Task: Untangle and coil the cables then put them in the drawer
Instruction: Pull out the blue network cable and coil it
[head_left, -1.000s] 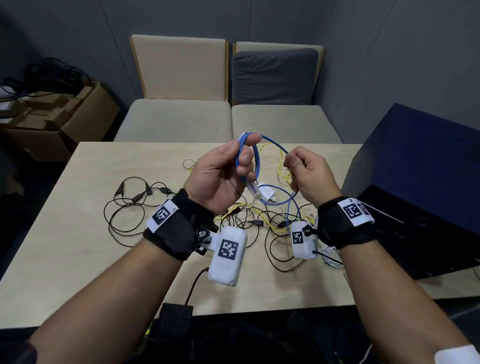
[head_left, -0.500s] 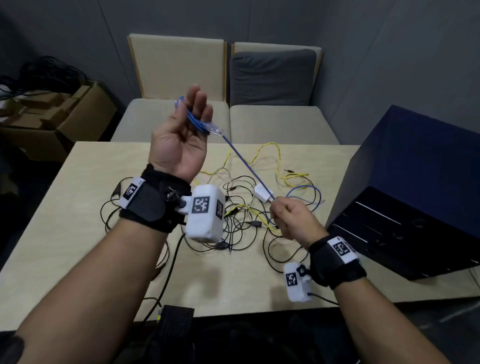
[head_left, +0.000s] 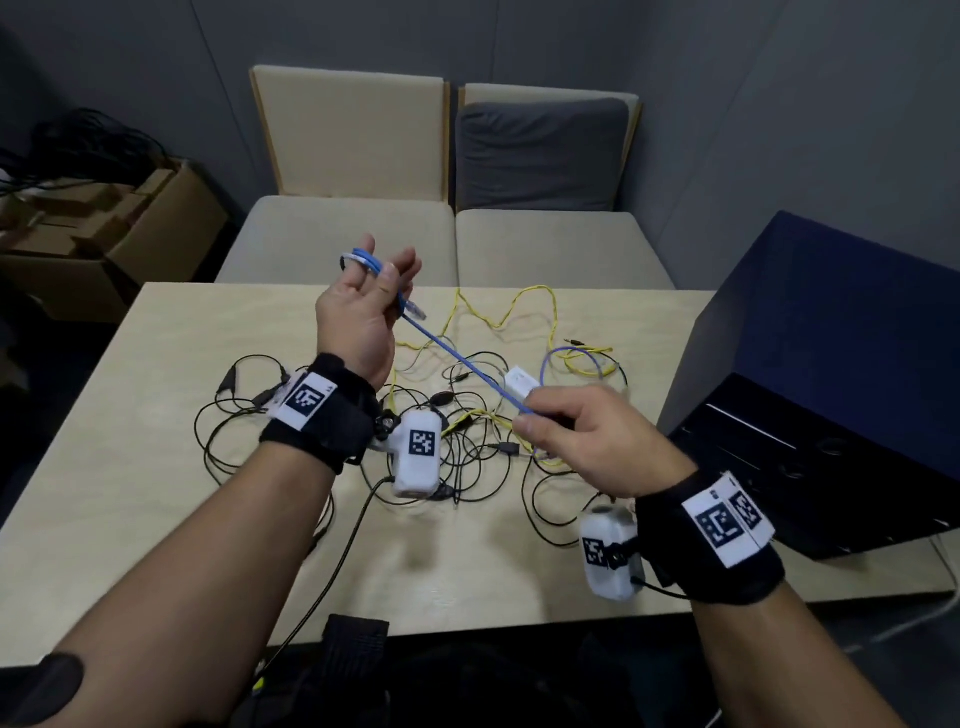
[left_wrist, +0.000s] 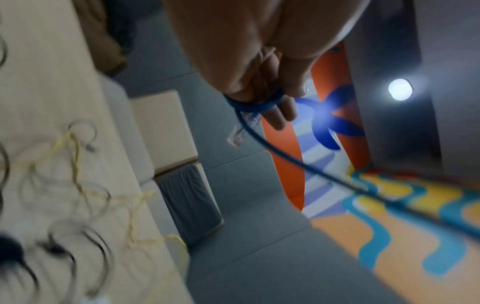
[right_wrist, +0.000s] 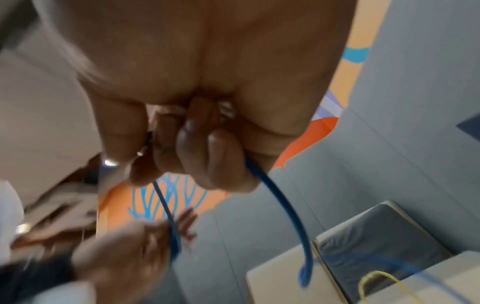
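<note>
The blue cable runs taut through the air above the tabletop, stretched between your two hands. At its upper end it loops around the fingers of your left hand, which is raised with the fingers mostly straight and spread; its clear plug hangs just beside that loop. The lower end passes into your right hand, whose grip is clenched around the cable, fingers curled over it; the right wrist view shows the cable leaving the fist on both sides. Past your right hand a further loop of the same blue cable lies on the tabletop, near a small white adapter. Below your hands, a tangle of black cables spreads across the middle of the tabletop, with a yellow cable threaded through it and trailing toward the far edge. To your right a dark blue cabinet stands beside the tabletop; its drawer is open. Beyond the tabletop sit two beige seats, one with a grey cushion. Cardboard boxes rest on the floor at far left.
</note>
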